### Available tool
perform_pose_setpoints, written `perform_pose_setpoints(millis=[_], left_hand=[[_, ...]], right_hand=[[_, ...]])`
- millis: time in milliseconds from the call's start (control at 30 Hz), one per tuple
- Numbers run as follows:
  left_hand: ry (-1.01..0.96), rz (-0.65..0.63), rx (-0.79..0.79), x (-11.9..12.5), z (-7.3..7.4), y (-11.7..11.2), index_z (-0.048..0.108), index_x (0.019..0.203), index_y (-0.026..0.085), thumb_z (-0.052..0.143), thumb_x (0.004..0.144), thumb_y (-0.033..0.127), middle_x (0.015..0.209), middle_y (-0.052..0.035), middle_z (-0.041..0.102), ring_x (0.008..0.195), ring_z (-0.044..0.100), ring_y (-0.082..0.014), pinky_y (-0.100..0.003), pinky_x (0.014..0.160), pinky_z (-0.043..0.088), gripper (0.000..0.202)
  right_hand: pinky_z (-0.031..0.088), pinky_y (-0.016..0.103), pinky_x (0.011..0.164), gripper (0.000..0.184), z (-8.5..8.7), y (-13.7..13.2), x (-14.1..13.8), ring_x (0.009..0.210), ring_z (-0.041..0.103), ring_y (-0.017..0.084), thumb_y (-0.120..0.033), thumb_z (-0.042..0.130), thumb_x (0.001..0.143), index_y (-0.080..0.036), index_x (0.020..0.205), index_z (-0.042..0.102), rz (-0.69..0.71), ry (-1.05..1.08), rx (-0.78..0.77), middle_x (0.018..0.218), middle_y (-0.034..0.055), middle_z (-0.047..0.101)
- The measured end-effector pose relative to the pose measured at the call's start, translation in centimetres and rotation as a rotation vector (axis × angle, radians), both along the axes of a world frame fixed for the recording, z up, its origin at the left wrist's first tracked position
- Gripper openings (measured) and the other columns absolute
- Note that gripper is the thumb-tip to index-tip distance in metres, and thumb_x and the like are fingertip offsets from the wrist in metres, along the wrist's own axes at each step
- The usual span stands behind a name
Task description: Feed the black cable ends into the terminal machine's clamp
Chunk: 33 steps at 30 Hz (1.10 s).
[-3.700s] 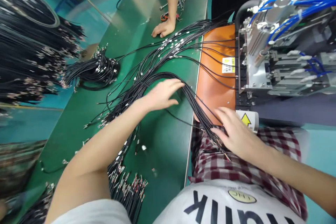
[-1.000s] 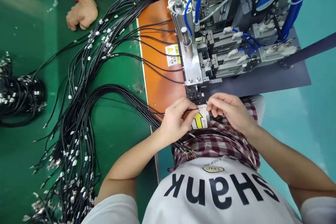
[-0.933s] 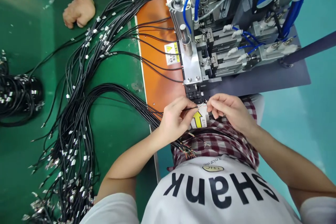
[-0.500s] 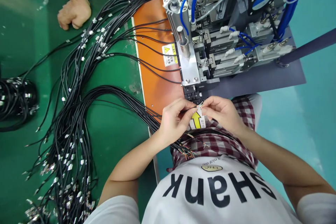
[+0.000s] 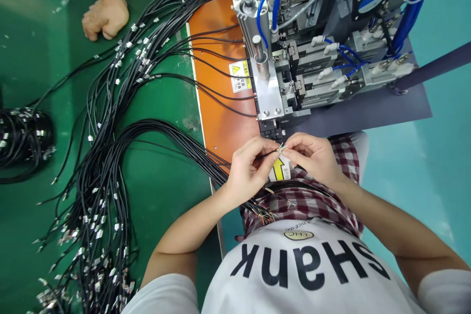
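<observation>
Between finger and thumb, my left hand pinches a thin black cable close to its stripped end. Fine coloured wires fan out from that end, white and orange among them. My right hand is closed on the tips of these wires, opposite the left. Both hands are just in front of the machine's black cable slot, above a label with a yellow arrow. Below my left forearm, a bundle of black cables runs to the lap, its stripped ends showing coloured wires.
Several black cables cross the orange plate into the metal clamp block. A large pile of cables with silver connectors covers the green table. Another person's hand rests at the upper left. A coiled cable bundle lies far left.
Both hands keep their pinch on the cable end, and the coloured wires look more spread apart. The whole view has shifted slightly.
</observation>
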<state>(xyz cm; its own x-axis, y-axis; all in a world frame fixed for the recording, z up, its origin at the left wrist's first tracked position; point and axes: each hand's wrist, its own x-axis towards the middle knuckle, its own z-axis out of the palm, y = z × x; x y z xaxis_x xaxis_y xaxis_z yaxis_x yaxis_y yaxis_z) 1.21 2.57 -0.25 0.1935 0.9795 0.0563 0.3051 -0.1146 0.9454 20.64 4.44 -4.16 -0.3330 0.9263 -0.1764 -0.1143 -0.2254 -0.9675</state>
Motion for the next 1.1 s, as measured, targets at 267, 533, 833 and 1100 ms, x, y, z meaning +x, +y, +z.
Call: perform_pose_setpoints(millis=[267,533,833,1100], left_hand=[[-0.263,0.007,-0.455,0.2,1.4,0.8,0.073,0.095,0.016,0.076,0.086,0.039,0.075,-0.0019,0.067,0.060,0.060,-0.0095,-0.021,0.053,0.051,0.025],[-0.404,0.068,-0.673,0.4,0.9,1.1,0.074,0.088,0.018,0.087,0.074,0.040,0.065,0.0018,0.060,0.046,0.048,-0.0050,-0.016,0.036,0.038,0.029],[-0.389,0.095,-0.613,0.6,0.2,0.7,0.072,0.087,0.018,0.084,0.077,0.042,0.060,0.0034,0.058,0.043,0.044,-0.0046,-0.018,0.036,0.038,0.029],[-0.364,0.095,-0.537,0.8,0.7,0.8,0.069,0.085,0.015,0.081,0.080,0.040,0.062,0.0028,0.059,0.048,0.046,-0.0050,-0.017,0.041,0.039,0.028]], right_hand=[[0.041,0.025,0.049,0.014,0.2,-0.9,-0.1,0.058,0.054,0.010,-0.032,0.076,0.086,-0.021,0.086,0.068,-0.025,-0.066,0.024,0.079,-0.0005,0.062],[0.039,0.027,0.052,0.014,1.0,-1.4,-0.4,0.062,0.055,0.011,-0.033,0.070,0.091,-0.021,0.085,0.065,-0.031,-0.189,0.136,0.084,0.0009,0.062],[0.039,0.029,0.059,0.008,1.1,-1.1,-0.3,0.068,0.057,0.013,-0.026,0.069,0.091,-0.021,0.085,0.067,-0.045,-0.341,0.273,0.083,0.0009,0.065],[0.042,0.031,0.059,0.015,2.6,-0.9,0.8,0.069,0.061,0.014,-0.032,0.065,0.094,-0.025,0.103,0.076,-0.013,-0.354,0.168,0.102,0.0045,0.071]])
